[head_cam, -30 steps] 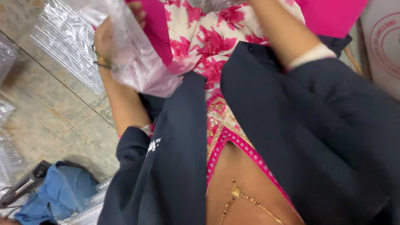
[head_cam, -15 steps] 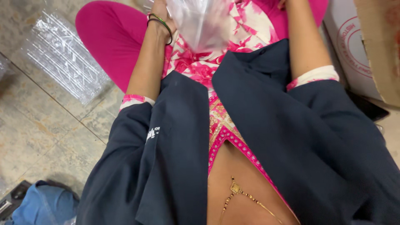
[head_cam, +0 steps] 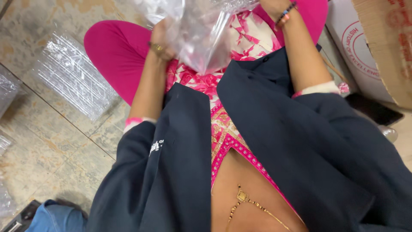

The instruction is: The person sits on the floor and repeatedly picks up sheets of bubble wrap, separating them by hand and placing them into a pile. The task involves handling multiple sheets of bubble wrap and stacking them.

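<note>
The left hand (head_cam: 162, 42) was closed on the near edge of a clear plastic bag (head_cam: 201, 34), which hung crumpled above the lap, over the pink floral garment (head_cam: 246, 36). The right hand (head_cam: 274, 6) reached the bag's upper right side at the top edge of the view; its grip could not be determined, as the fingers were cut off. 1 flat stack of clear plastic packets (head_cam: 71, 75) lay on the tiled floor (head_cam: 51, 141), left of the pink-clad knee (head_cam: 113, 47), and a cardboard box (head_cam: 377, 47) stood to the right.

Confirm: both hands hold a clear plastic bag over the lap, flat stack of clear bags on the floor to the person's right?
Wrong side. The stack of clear bags lies to the person's left, per the head view. Left hand and right hand do hold the clear plastic bag.
</note>
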